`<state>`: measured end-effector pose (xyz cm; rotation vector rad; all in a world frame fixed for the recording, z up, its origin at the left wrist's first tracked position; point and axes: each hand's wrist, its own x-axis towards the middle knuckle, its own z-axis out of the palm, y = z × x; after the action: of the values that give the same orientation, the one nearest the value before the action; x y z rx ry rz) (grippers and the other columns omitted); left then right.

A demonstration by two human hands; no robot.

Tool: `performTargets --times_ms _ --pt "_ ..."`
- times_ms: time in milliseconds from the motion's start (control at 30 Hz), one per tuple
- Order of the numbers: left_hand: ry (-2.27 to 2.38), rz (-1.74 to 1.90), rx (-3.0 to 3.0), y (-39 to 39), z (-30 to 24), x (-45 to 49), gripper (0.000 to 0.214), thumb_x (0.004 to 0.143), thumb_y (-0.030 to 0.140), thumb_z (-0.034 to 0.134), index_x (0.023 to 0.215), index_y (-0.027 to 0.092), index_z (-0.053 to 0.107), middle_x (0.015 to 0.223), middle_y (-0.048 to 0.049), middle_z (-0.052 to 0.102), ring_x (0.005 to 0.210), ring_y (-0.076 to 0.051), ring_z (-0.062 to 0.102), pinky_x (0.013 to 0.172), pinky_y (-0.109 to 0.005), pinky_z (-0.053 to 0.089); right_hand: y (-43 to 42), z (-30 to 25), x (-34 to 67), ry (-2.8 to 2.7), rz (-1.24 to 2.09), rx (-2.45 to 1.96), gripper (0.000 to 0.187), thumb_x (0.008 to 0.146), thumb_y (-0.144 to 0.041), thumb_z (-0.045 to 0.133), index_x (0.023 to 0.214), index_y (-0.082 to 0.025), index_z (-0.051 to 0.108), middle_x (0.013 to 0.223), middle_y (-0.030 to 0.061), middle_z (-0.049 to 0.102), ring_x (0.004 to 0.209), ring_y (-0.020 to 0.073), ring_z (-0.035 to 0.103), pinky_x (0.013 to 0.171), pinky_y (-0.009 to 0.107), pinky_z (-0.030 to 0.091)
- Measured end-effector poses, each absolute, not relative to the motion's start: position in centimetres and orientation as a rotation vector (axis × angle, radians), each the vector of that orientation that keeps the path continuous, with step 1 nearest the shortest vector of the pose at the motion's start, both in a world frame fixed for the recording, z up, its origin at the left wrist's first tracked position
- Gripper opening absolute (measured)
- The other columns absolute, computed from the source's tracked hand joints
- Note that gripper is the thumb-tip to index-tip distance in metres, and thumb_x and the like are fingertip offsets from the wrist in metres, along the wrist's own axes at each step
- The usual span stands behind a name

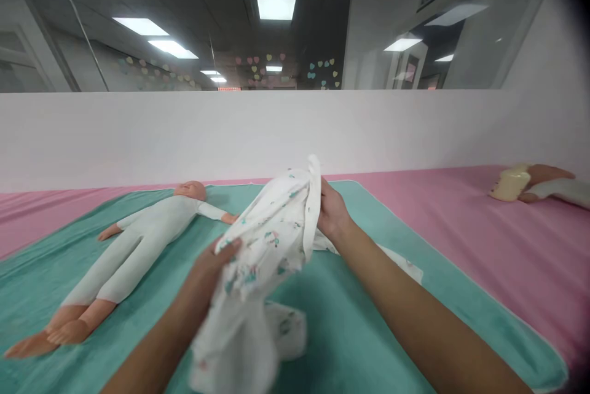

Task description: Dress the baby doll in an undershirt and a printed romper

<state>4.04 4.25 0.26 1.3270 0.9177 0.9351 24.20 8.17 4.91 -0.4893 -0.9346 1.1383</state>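
A white baby garment [276, 222] with a small green and pink print is lifted above the teal blanket [364, 320]. My left hand [219, 268] is closed on its left side, the thumb lying over the fabric. My right hand [332, 211] grips it near the white banded edge at upper right, the fingers partly hidden behind the cloth. The lower part hangs down, blurred. More white printed cloth [405, 266] lies beyond my right forearm; whether it belongs to the same garment I cannot tell. Left of my hands, a baby doll [157, 225] in a white suit lies on its back.
Pink sheeting [442, 216] surrounds the blanket. At the far right are a pale yellow object [510, 183] and part of another doll [560, 188]. Behind the surface rises a white wall [138, 136] with a large window [207, 31] above it.
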Motion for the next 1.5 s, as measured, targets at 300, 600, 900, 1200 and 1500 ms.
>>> performTargets --times_ms 300,600,900,1200,1500 --pt "1.867 1.369 2.427 10.6 2.8 0.4 0.025 0.08 0.045 0.049 0.085 0.02 0.051 0.078 -0.0037 0.059 0.069 -0.022 0.055 0.056 -0.03 0.04 10.8 -6.5 26.7 -0.946 1.343 -0.78 0.025 0.078 -0.043 0.056 0.088 -0.02 0.054 0.073 -0.0006 0.06 0.062 0.0119 0.056 0.059 0.026 0.048" --pt "1.044 0.714 2.883 12.0 -9.6 2.3 0.029 0.087 0.022 0.04 0.115 0.027 0.051 0.116 -0.0033 0.057 0.107 -0.021 0.051 0.088 -0.036 0.043 13.2 -10.5 31.3 -1.188 0.63 -1.391 0.037 0.076 -0.049 0.049 0.057 -0.019 0.036 0.056 -0.0048 0.042 0.057 0.0113 0.041 0.058 0.024 0.035" --pt "1.239 0.952 2.849 12.3 -10.1 2.5 0.054 0.087 0.028 0.042 0.138 0.024 0.025 0.143 -0.0081 0.03 0.132 -0.025 0.026 0.105 -0.045 0.03 12.0 -9.7 35.6 -1.042 0.132 -1.53 0.035 0.085 -0.047 0.033 0.09 -0.02 0.055 0.087 0.0017 0.059 0.081 0.0167 0.05 0.075 0.028 0.037" --pt "1.546 0.887 2.927 13.7 -10.9 0.9 0.047 0.083 0.027 0.043 0.13 0.021 0.04 0.144 -0.0082 0.03 0.133 -0.029 0.021 0.101 -0.048 0.033 10.5 -10.1 29.6 -1.822 -0.141 -1.62 0.049 0.075 -0.008 0.036 0.121 -0.02 0.05 0.129 0.0075 0.049 0.122 0.0235 0.039 0.108 0.048 0.013" --pt "1.659 0.881 3.042 18.1 -9.4 2.2 0.03 0.085 0.02 0.041 0.112 0.021 0.055 0.124 -0.0107 0.049 0.118 -0.029 0.04 0.096 -0.048 0.031 8.8 -9.2 26.7 -2.233 0.401 -1.344 0.052 0.082 -0.056 0.045 0.124 -0.025 0.05 0.138 0.0056 0.041 0.127 0.0249 0.035 0.11 0.045 0.009"
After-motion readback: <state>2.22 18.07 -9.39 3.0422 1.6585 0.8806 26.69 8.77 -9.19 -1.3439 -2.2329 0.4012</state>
